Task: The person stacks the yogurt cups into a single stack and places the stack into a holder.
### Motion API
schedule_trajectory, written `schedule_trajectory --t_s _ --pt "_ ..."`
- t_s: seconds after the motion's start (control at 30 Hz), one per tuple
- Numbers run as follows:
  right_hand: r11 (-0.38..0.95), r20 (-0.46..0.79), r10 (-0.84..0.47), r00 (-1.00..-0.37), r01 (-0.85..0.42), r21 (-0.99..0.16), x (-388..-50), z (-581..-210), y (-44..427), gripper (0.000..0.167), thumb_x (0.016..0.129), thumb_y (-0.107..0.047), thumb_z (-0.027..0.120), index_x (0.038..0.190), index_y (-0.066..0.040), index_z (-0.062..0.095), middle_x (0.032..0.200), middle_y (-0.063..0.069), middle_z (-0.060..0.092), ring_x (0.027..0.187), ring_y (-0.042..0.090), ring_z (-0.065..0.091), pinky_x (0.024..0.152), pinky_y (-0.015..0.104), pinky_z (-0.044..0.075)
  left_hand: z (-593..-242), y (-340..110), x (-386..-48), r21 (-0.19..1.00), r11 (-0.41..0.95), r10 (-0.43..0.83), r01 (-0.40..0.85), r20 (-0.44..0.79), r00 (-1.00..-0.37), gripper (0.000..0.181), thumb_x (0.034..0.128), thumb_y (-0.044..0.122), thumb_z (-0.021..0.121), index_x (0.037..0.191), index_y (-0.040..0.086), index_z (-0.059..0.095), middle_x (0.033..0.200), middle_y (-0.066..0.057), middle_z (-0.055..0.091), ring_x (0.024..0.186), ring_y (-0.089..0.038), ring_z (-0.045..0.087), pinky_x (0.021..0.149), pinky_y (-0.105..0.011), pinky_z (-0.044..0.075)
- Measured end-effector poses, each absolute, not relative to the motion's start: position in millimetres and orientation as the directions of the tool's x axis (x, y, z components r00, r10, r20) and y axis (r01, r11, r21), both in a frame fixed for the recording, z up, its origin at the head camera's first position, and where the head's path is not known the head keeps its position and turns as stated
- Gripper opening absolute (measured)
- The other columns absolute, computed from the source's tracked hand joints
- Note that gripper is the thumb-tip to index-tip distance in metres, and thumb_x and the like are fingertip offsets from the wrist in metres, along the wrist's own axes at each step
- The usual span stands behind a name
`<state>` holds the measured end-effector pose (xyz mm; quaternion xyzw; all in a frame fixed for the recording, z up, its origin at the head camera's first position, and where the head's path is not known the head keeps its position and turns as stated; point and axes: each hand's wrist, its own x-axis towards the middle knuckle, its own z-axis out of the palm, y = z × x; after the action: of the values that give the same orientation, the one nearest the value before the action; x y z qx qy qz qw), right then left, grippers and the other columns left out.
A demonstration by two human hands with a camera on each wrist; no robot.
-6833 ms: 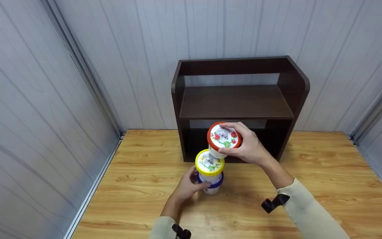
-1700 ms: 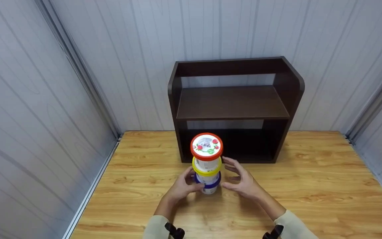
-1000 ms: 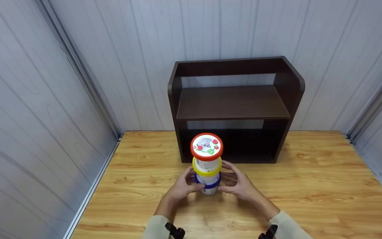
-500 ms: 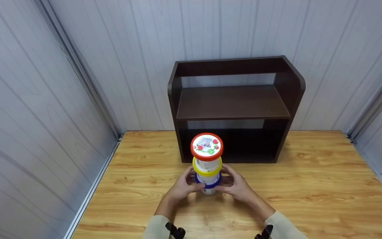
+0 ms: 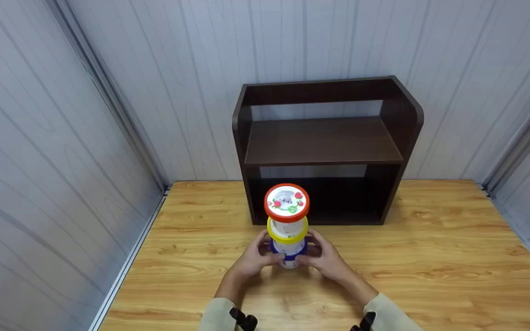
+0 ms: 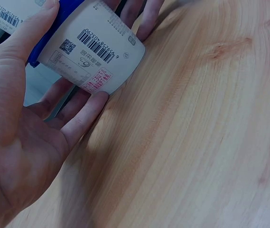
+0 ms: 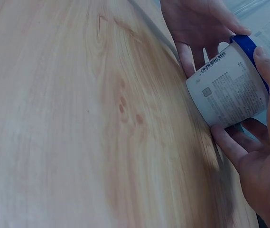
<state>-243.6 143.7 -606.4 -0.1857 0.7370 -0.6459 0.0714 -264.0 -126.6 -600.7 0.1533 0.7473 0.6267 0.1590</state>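
Observation:
Three white paper tubs stand stacked upright: a red-lidded tub [image 5: 286, 202] with printed berries on top, a yellow-lidded tub [image 5: 288, 238] in the middle, a blue-lidded tub [image 5: 289, 264] at the bottom. My left hand [image 5: 252, 258] holds the blue-lidded tub from the left, thumb at its lid. From the right my right hand [image 5: 327, 259] grips the same tub. In the left wrist view, the blue-lidded tub [image 6: 97, 47] shows a barcode, its base at the table. Fine print covers the tub [image 7: 229, 90] in the right wrist view.
A dark brown two-level shelf [image 5: 325, 140] stands behind the stack against the pale panelled wall [image 5: 200, 92]. The wooden table [image 5: 430, 257] spreads out on both sides. Black wrist straps [image 5: 243, 319] sit at my sleeves.
My right hand earlier set the red-lidded tub onto the yellow-lidded one, then let go and came down. It has since closed in on the blue-lidded tub. My left hand stays there.

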Motion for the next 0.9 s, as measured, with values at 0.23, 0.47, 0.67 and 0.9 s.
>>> schedule_trajectory --t_s 0.23,0.47,0.67,0.9 --pt "0.130 0.133 -0.350 -0.927 -0.188 -0.973 -243.5 -607.4 143.3 0.077 0.104 -0.012 0.082 0.167 0.003 0.042 0.161 0.035 0.056 0.151 0.053 0.057 0.127 0.048 0.052 -601.0 -126.2 -264.3 0.985 0.172 0.419 0.028 -0.048 -0.907 0.076 0.1020 0.020 0.085 0.167 0.014 0.046 0.159 -0.022 0.059 0.144 -0.036 0.060 0.128 -0.063 0.047" --pt "0.141 0.102 -0.331 -0.938 -0.156 -0.978 -244.0 -609.9 143.4 0.079 0.104 -0.014 0.082 0.169 -0.001 0.040 0.164 0.032 0.055 0.153 0.051 0.055 0.131 0.062 0.046 -601.6 -125.2 -265.5 0.987 0.160 0.424 0.025 -0.046 -0.905 0.076 0.1023 0.019 0.084 0.168 0.014 0.045 0.160 -0.022 0.059 0.144 -0.035 0.061 0.127 -0.060 0.050" --pt "0.148 0.111 -0.324 -0.940 -0.166 -0.975 -243.7 -612.2 142.3 0.078 0.103 -0.014 0.083 0.168 -0.001 0.042 0.163 0.031 0.056 0.152 0.050 0.056 0.130 0.061 0.046 -601.9 -125.8 -263.8 0.988 0.157 0.424 0.010 -0.059 -0.904 0.081 0.1018 0.020 0.085 0.170 0.014 0.043 0.161 -0.024 0.056 0.145 -0.037 0.061 0.125 -0.060 0.052" --pt "0.125 0.130 -0.331 -0.935 -0.180 -0.976 -242.7 -610.8 141.2 0.078 0.103 -0.014 0.083 0.166 0.005 0.041 0.159 0.035 0.057 0.148 0.052 0.059 0.127 0.051 0.050 -596.3 -131.6 -265.5 0.984 0.171 0.465 0.039 -0.046 -0.884 0.082 0.1013 0.023 0.086 0.169 0.009 0.043 0.163 -0.025 0.057 0.150 -0.044 0.059 0.130 -0.064 0.047"
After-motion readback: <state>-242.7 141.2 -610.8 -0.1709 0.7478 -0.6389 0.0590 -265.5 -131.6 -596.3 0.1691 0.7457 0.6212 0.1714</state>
